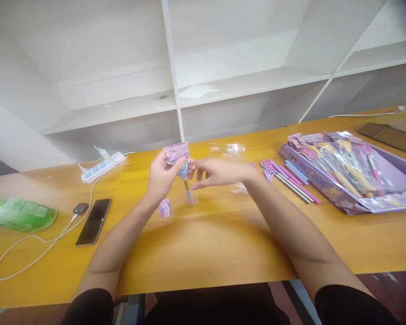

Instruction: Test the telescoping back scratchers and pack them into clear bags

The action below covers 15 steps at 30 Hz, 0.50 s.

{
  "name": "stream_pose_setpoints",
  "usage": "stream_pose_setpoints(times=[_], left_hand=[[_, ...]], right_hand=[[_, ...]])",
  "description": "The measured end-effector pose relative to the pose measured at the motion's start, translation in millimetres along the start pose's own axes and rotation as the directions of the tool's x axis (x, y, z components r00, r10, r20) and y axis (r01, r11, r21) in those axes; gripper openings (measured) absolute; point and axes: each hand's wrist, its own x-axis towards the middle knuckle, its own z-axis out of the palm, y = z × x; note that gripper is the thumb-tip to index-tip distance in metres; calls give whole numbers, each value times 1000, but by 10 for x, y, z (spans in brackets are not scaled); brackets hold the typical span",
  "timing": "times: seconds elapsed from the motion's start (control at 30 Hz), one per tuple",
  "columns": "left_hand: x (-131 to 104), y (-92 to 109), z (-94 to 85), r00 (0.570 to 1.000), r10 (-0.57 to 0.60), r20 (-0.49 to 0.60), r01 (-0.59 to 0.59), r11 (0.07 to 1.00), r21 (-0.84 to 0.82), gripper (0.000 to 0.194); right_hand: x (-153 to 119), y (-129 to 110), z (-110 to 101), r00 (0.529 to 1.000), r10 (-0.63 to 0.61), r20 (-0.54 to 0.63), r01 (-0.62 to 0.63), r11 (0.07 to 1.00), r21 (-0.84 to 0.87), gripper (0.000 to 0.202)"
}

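Pinches a purple card [177, 151] and, just below it, the blue top of a pen [185, 176] between the thumb and fingers of the left hand [160, 175], above the surface [203, 248] at 9 o'clock, near the middle of the view. Reaches in toward the same pen with the right hand [216, 172], from 3 o'clock, with thumb and fingers parted; cannot tell, through the blur, whether in contact. Points the pen's lower end down toward 6 o'clock. Has a small card stack [164, 208] between 7 and 8 o'clock, clear wrappers [235, 149] at 2 and 4 o'clock, and loose pens [291, 180] in pink, purple, blue and silver at 3 o'clock. Has a purple printed tray [338, 194] just beyond those, also at 3 o'clock, with wrapped pens [352, 167] inside. Has a phone [94, 222] at 8 o'clock, a round black device [80, 208] and a green pack [22, 214] between 8 and 9, a white power strip [103, 167] with cables at 9, and white shelves [176, 58] at 12.
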Motion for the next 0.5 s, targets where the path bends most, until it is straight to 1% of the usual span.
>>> stream_pose_setpoints(times=[0.07, 0.13, 0.23, 0.3, 0.4, 0.47, 0.5], left_hand=[[29, 15, -27, 998, 33, -50, -35, 999, -21, 47], [65, 30, -59, 995, 48, -85, -52, 998, -45, 47], [128, 33, -108, 994, 37, -100, -47, 994, -102, 49], [162, 24, -131, 996, 5, -84, -17, 991, -136, 52], [175, 30, -148, 997, -76, -25, 71, 986, -149, 55], [164, 68, -158, 993, -119, 20, 120, 982, -146, 54], [156, 97, -166, 991, -128, 36, 132, 980, -148, 52]], right_hand=[[160, 51, 146, 1000, -19, 9, 19, 1000, 2, 25], [249, 79, 232, 1000, -16, -26, 16, 1000, 22, 25], [218, 61, 243, 996, -1, -88, 2, 1000, 17, 27], [117, 34, 203, 991, 8, -137, -6, 1000, 17, 30], [-117, 41, 128, 969, 52, -243, -44, 998, 39, 37], [-347, 96, 79, 944, 120, -307, -112, 993, 44, 42], [-488, 138, 55, 934, 163, -318, -158, 987, 42, 45]])
